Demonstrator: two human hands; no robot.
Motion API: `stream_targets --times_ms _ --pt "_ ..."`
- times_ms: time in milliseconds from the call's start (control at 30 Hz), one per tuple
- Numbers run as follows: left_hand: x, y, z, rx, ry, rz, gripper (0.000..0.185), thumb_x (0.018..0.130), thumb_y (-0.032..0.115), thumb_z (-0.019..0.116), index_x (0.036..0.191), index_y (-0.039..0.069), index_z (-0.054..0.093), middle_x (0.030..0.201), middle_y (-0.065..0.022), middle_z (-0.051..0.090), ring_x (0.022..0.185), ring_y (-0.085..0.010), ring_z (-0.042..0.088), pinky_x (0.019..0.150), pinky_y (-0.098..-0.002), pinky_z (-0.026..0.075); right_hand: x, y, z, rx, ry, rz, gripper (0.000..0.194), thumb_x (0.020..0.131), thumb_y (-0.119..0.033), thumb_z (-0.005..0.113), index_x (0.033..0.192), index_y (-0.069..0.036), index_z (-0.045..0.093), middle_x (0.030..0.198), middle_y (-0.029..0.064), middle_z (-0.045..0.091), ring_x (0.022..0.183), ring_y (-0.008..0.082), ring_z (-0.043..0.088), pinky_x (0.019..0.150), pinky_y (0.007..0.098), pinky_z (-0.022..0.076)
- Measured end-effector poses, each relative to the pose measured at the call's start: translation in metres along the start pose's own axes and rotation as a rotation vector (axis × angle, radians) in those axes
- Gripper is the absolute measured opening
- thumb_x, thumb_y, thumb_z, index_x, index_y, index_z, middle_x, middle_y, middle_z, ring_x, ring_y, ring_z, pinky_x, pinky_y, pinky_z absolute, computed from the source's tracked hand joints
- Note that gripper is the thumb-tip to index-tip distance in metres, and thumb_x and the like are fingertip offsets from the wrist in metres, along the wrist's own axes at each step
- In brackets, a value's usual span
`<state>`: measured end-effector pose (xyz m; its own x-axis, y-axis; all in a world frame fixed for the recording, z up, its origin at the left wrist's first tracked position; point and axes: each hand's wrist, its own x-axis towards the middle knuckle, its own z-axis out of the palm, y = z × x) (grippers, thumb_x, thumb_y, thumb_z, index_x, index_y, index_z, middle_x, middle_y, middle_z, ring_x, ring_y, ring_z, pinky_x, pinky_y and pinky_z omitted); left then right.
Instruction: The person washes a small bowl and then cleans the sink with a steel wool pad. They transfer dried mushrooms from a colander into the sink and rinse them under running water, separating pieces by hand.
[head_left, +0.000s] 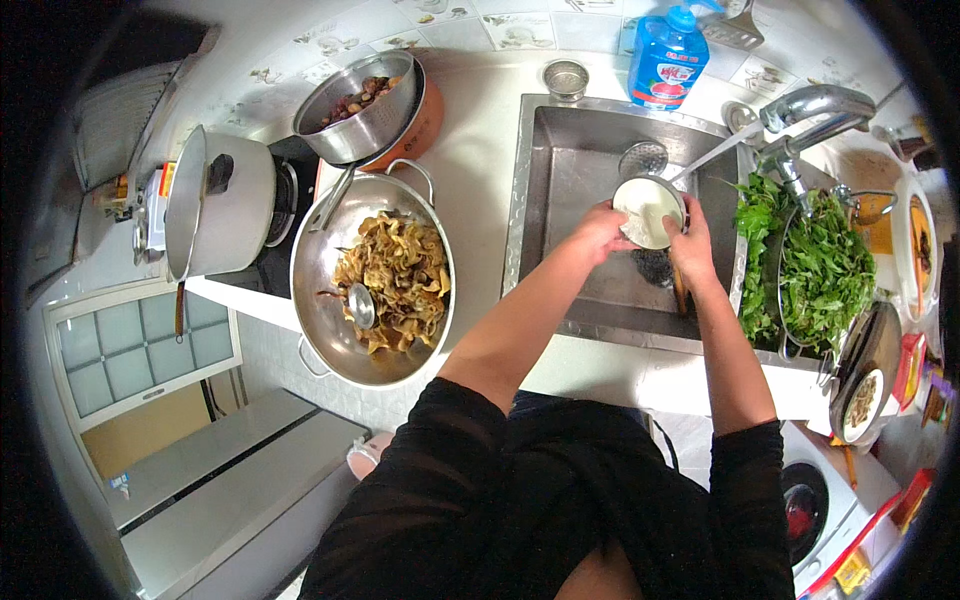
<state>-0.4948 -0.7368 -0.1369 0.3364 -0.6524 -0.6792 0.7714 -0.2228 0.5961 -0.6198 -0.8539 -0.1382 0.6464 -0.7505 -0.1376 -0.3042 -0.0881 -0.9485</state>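
Over the stainless steel sink (551, 202), my left hand (604, 232) and my right hand (691, 244) hold a small bowl (649, 210) from both sides. Its pale inside faces up, and my right thumb rests inside the rim. From the chrome faucet (814, 105), a stream of water (716, 155) runs down to the bowl's far edge. Under my hands, a dark scouring pad or brush (654, 268) and a wooden handle (679, 291) lie in the sink, partly hidden. The drain strainer (643, 160) shows just beyond the bowl.
Left of the sink stands a two-handled steel basin (330, 217) with sliced mushrooms and a ladle. Behind it, a perforated pot (360, 124) sits in an orange pot; a tall pot (225, 202) is further left. Leafy greens (825, 277) lie right, a blue soap bottle (667, 64) behind.
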Motion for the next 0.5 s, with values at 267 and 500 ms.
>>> stream_targets --times_ms 267,500 --pt "-0.019 0.010 0.006 0.012 0.010 0.140 0.044 0.088 -0.004 0.046 0.131 0.003 0.042 0.121 -0.0157 0.056 0.105 -0.0308 0.062 0.087 -0.0447 0.055 -0.014 -0.036 -0.007 0.072 -0.099 -0.123 0.054 0.080 0.007 0.058 0.129 -0.006 0.042 0.115 0.0167 0.058 0.109 0.0262 0.056 0.095 0.0334 0.0415" --pt "-0.039 0.019 0.016 0.271 -0.053 0.690 0.045 0.084 -0.010 0.051 0.126 0.006 0.052 0.119 -0.0083 0.060 0.111 -0.0182 0.057 0.095 -0.0299 0.045 -0.041 -0.089 -0.012 -0.270 0.041 -0.468 0.065 0.069 0.020 0.049 0.128 -0.008 0.042 0.121 0.0198 0.056 0.117 0.0369 0.054 0.099 0.0366 0.0413"
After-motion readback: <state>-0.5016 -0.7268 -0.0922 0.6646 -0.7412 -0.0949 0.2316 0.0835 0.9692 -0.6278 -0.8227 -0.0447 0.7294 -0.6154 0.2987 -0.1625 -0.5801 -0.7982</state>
